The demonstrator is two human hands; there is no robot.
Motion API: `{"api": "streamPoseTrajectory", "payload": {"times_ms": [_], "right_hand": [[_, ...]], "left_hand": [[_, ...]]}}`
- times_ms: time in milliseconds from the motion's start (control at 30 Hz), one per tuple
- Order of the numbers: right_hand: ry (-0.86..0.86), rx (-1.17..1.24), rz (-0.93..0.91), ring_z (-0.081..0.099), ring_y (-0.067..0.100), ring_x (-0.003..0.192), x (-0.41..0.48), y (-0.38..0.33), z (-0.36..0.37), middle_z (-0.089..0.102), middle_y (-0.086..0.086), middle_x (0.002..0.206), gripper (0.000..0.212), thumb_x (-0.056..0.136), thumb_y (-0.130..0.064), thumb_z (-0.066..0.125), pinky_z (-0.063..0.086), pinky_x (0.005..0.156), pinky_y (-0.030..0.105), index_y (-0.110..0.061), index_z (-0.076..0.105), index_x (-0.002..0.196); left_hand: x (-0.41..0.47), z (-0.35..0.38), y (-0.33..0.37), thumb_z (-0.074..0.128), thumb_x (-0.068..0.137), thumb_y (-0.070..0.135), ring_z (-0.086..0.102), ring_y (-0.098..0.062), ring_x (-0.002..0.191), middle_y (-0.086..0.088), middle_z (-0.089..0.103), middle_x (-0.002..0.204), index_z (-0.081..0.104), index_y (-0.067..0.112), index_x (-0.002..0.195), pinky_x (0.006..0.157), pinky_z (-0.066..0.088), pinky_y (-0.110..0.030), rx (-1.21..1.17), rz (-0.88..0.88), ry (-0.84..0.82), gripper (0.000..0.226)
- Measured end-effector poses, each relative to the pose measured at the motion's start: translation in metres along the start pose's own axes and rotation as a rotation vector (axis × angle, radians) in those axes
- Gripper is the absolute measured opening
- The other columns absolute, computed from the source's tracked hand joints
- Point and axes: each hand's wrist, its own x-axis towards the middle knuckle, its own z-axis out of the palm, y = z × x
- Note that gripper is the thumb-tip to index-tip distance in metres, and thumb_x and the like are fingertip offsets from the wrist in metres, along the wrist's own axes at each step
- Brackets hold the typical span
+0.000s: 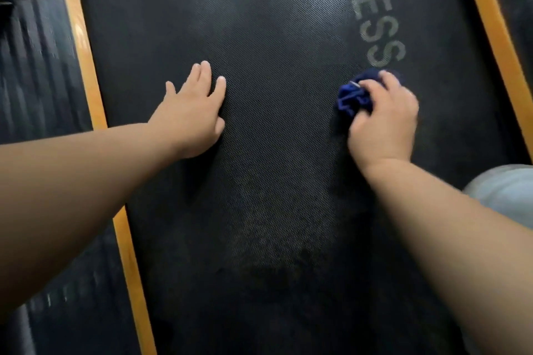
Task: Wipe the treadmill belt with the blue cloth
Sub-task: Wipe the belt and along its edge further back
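The black textured treadmill belt (274, 153) fills most of the view, with grey lettering along its right side. My right hand (383, 121) presses a bunched blue cloth (353, 95) onto the belt just below that lettering; most of the cloth is hidden under my fingers. Flat on the belt's left part lies my left hand (196, 106), palm down, fingers apart and holding nothing.
Orange side strips (86, 66) (496, 26) run along both edges of the belt. A ribbed black side rail (37, 66) lies outside the left strip. A pale grey piece of clothing (504, 190) shows at the right edge.
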Motion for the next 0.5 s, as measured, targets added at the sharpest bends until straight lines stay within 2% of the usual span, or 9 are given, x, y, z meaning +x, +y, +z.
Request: {"api": "streamPoseTrajectory", "payload": {"times_ms": [33, 67, 133, 200, 267, 300, 367, 500], "right_hand": [[0.025, 0.007, 0.046, 0.045, 0.035, 0.115, -0.007, -0.014, 0.005, 0.049, 0.003, 0.138, 0.041, 0.076, -0.008, 0.049, 0.036, 0.095, 0.04, -0.016, 0.063, 0.114], [0.03, 0.032, -0.002, 0.048, 0.034, 0.109, -0.02, -0.028, 0.012, 0.053, 0.003, 0.134, 0.037, 0.075, -0.009, 0.049, 0.037, 0.091, 0.038, -0.016, 0.065, 0.108], [-0.09, 0.135, -0.288, 0.052, 0.032, 0.106, -0.072, -0.059, 0.032, 0.059, 0.004, 0.125, 0.031, 0.076, -0.016, 0.046, 0.042, 0.089, 0.038, -0.016, 0.067, 0.099], [-0.331, 0.167, -0.637, 0.052, 0.031, 0.117, -0.133, -0.078, 0.041, 0.06, 0.002, 0.126, 0.033, 0.08, -0.021, 0.042, 0.045, 0.092, 0.041, -0.018, 0.069, 0.1], [-0.471, 0.184, -0.827, 0.053, 0.029, 0.119, -0.145, -0.072, 0.037, 0.061, -0.001, 0.126, 0.037, 0.079, -0.021, 0.039, 0.048, 0.089, 0.039, -0.021, 0.07, 0.101], [-0.477, 0.199, -0.866, 0.055, 0.029, 0.116, -0.129, -0.064, 0.033, 0.062, -0.001, 0.124, 0.037, 0.077, -0.02, 0.04, 0.048, 0.089, 0.039, -0.021, 0.07, 0.099], [-0.377, 0.186, -0.806, 0.057, 0.03, 0.111, -0.088, -0.045, 0.024, 0.063, 0.001, 0.121, 0.038, 0.071, -0.018, 0.043, 0.045, 0.094, 0.041, -0.02, 0.071, 0.097], [-0.139, 0.073, -0.276, 0.047, 0.032, 0.121, -0.016, -0.007, 0.002, 0.055, 0.001, 0.133, 0.049, 0.068, -0.019, 0.042, 0.038, 0.101, 0.045, -0.02, 0.068, 0.11]], "left_hand": [[0.001, 0.0, 0.003, 0.039, 0.092, 0.026, -0.005, -0.033, 0.145, -0.019, -0.007, 0.156, 0.006, 0.011, 0.151, 0.112, 0.015, -0.06, 0.001, 0.014, 0.022, 0.069], [0.003, -0.002, 0.006, 0.041, 0.09, 0.025, -0.003, -0.032, 0.145, -0.016, -0.006, 0.157, 0.005, 0.015, 0.151, 0.113, 0.015, -0.059, -0.023, 0.039, 0.062, 0.072], [0.015, -0.014, 0.012, 0.044, 0.088, 0.023, 0.001, -0.028, 0.146, -0.011, -0.003, 0.159, 0.007, 0.026, 0.152, 0.112, 0.015, -0.056, -0.108, 0.095, 0.15, 0.073], [0.031, -0.025, 0.013, 0.04, 0.095, 0.026, 0.001, -0.024, 0.146, -0.005, 0.002, 0.16, 0.014, 0.031, 0.15, 0.115, 0.014, -0.053, -0.174, 0.11, 0.135, 0.062], [0.042, -0.029, 0.012, 0.034, 0.099, 0.033, -0.001, -0.022, 0.146, -0.001, 0.0, 0.16, 0.015, 0.034, 0.15, 0.117, 0.013, -0.05, -0.178, 0.102, 0.033, 0.054], [0.043, -0.027, 0.01, 0.034, 0.1, 0.035, -0.002, -0.022, 0.146, 0.0, -0.003, 0.16, 0.013, 0.034, 0.15, 0.117, 0.012, -0.05, -0.16, 0.104, 0.004, 0.054], [0.042, -0.023, 0.008, 0.036, 0.1, 0.036, -0.004, -0.023, 0.146, -0.001, -0.006, 0.16, 0.011, 0.032, 0.151, 0.116, 0.01, -0.053, -0.134, 0.122, -0.005, 0.057], [0.039, -0.019, 0.011, 0.034, 0.1, 0.036, -0.006, -0.025, 0.146, -0.003, -0.008, 0.159, 0.008, 0.03, 0.151, 0.116, 0.008, -0.054, -0.111, 0.124, 0.032, 0.057]]}}
